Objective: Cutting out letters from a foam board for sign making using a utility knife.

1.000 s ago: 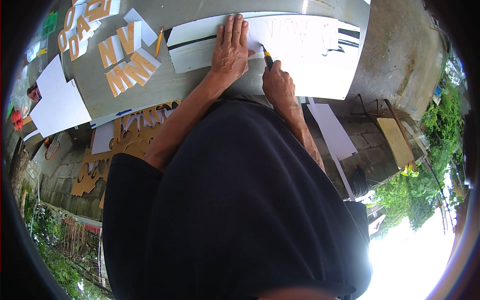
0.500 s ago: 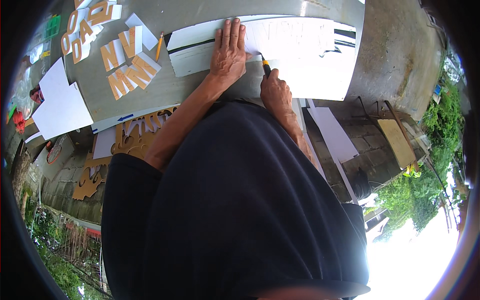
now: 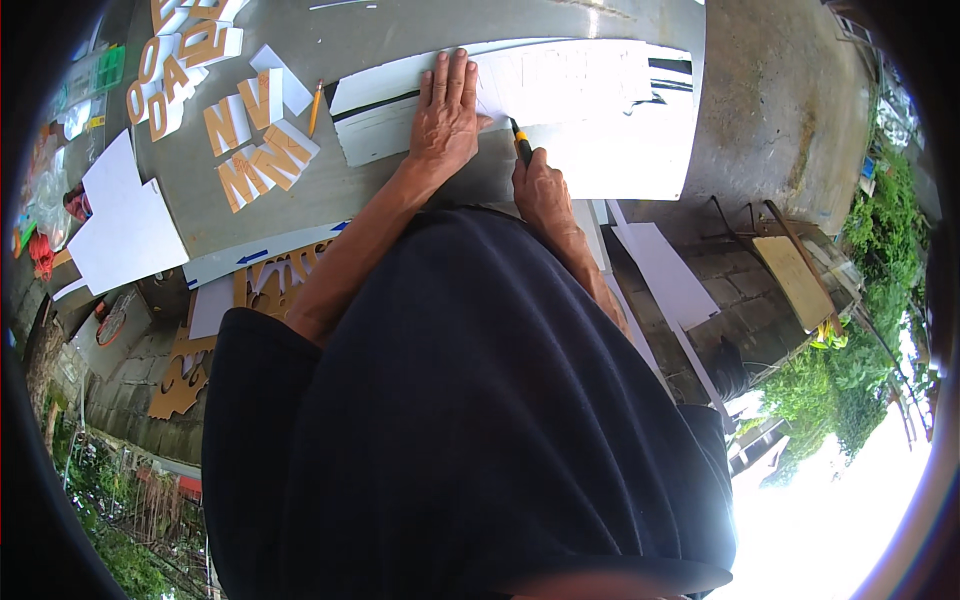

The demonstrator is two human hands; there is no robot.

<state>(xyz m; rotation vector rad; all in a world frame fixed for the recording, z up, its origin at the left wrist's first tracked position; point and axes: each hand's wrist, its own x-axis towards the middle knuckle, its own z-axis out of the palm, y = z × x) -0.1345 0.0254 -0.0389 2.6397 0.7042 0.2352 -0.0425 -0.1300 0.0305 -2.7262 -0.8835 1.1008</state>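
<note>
My left hand (image 3: 445, 115) lies flat, fingers stretched out, pressing on a white sheet (image 3: 375, 140) with black streaks. In my right hand (image 3: 543, 185) is a yellow-and-black utility knife (image 3: 521, 145), its tip at the sheet just right of my left thumb. Faint outlines of letters run along the upper part of the white board (image 3: 620, 150) to the right. Left of my left hand, a yellow pencil (image 3: 316, 108) rests on the grey table (image 3: 370, 190).
Several cut-out letters (image 3: 227, 125) with brown faces and white sides stand at the table's left. A white panel (image 3: 125, 220) lies at the left edge. Brown cut-out sheets (image 3: 180, 385) and a pale board (image 3: 668, 270) are below table level.
The whole view has shifted slightly. My right hand and the knife have drawn a little left, closer to my left thumb. My left hand still presses on the sheet.
</note>
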